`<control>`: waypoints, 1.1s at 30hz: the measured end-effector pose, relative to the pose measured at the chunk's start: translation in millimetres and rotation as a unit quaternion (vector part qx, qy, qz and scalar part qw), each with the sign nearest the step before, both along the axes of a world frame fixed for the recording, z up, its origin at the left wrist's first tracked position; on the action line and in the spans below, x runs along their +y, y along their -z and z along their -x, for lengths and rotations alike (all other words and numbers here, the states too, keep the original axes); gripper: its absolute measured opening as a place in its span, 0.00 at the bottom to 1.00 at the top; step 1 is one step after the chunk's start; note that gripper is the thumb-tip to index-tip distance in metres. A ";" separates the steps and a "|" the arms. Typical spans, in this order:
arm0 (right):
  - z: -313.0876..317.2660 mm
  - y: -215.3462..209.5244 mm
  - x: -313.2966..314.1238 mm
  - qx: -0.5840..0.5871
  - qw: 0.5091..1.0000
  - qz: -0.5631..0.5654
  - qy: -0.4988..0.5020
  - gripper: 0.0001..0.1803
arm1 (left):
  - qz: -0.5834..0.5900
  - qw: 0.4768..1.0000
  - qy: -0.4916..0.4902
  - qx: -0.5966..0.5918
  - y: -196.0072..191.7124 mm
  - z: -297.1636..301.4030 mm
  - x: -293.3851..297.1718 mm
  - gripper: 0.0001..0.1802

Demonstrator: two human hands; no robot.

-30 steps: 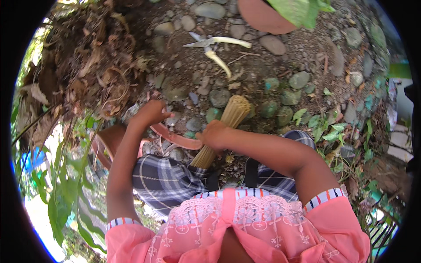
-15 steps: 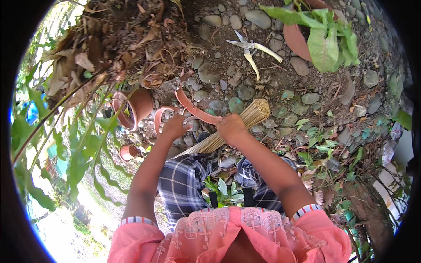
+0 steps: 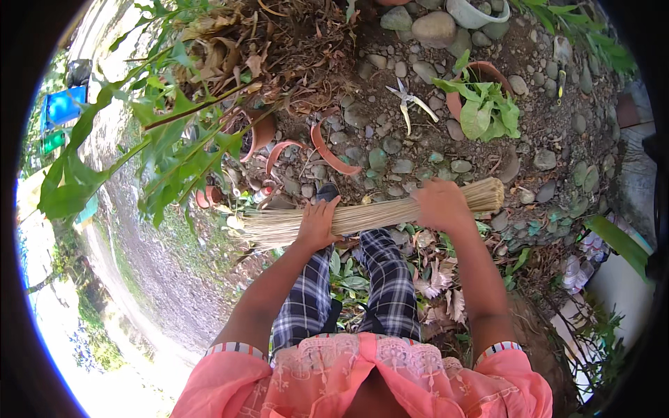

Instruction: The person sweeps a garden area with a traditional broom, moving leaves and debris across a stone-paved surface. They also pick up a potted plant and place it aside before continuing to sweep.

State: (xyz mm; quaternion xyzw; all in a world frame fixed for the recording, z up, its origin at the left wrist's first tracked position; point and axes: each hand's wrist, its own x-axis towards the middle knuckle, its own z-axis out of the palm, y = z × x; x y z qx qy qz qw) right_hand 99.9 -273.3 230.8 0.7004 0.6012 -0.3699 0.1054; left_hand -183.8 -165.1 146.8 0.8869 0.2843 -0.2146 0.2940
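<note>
A stick broom, a thick bundle of thin tan sticks, lies crosswise in front of my legs, its blunt cut end at the right. My right hand is wrapped round it near that end, slightly blurred. Farther left, my left hand grips the bundle, fingers over the top and thumb below. The looser, thinner sticks spread out beyond it to the left. Past the broom, two curved terracotta pieces, a longer one and a shorter one, lie on the stony soil.
Pruning shears lie spread on the soil, left of a leafy plant by a terracotta pot. Tipped terracotta pots, one larger and one small, rest at the left. Dry leaves heap up at the far left; long green fronds overhang.
My left hand has come from beside the terracotta pieces onto the broom. The broom has swung from a slant to nearly level across my legs. The whole view has shifted.
</note>
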 end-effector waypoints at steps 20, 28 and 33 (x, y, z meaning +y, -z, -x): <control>-51.6 -244.8 -206.5 0.120 0.926 0.225 0.280 0.52 | 0.088 0.944 0.020 -0.318 -192.8 -57.3 -92.7 0.34; 19.3 -148.7 -77.9 -0.096 0.959 0.260 0.062 0.47 | 0.061 0.972 -0.128 -0.189 -179.2 31.0 -61.0 0.21; 26.4 -161.6 -70.3 0.013 0.975 0.211 0.065 0.50 | 0.039 0.967 -0.188 -0.165 -179.6 77.2 -58.9 0.18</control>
